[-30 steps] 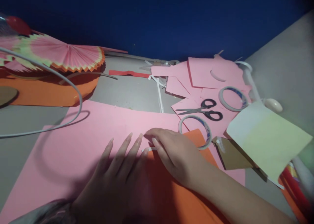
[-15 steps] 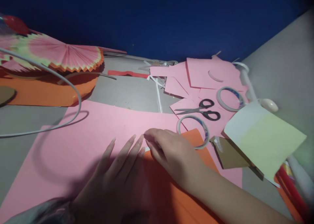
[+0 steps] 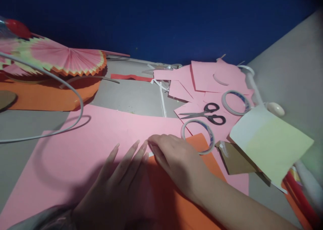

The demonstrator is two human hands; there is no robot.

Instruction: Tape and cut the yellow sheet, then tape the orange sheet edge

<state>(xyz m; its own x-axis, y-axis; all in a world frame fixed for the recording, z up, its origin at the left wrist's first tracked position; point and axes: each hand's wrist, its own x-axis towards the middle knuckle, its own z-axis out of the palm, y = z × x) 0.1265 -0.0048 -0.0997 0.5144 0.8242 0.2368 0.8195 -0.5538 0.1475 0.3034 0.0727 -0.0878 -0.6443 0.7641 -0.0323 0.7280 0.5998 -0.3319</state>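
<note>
My left hand (image 3: 121, 176) lies flat with its fingers spread on a large pink sheet of paper (image 3: 83, 139). Right beside it, my right hand (image 3: 180, 159) rests on an orange sheet of paper (image 3: 166, 196), fingers curled and pressed together at the tips. Between the two hands shows the end of a small white strip (image 3: 151, 154), by the orange sheet's upper edge. What the right fingertips hold, if anything, is hidden. Just beyond the right hand a roll of tape (image 3: 211, 136) lies partly on the orange sheet.
Black-handled scissors (image 3: 214, 114) and a second tape roll (image 3: 228, 105) lie on pink paper scraps (image 3: 214, 75). A pale green sheet (image 3: 280, 142) sits at right. Pleated paper fans (image 3: 68, 58) stand back left. A white cable (image 3: 78, 99) loops above the pink sheet.
The view has shifted very slightly. Both hands keep nearly the same place and pose on the paper.
</note>
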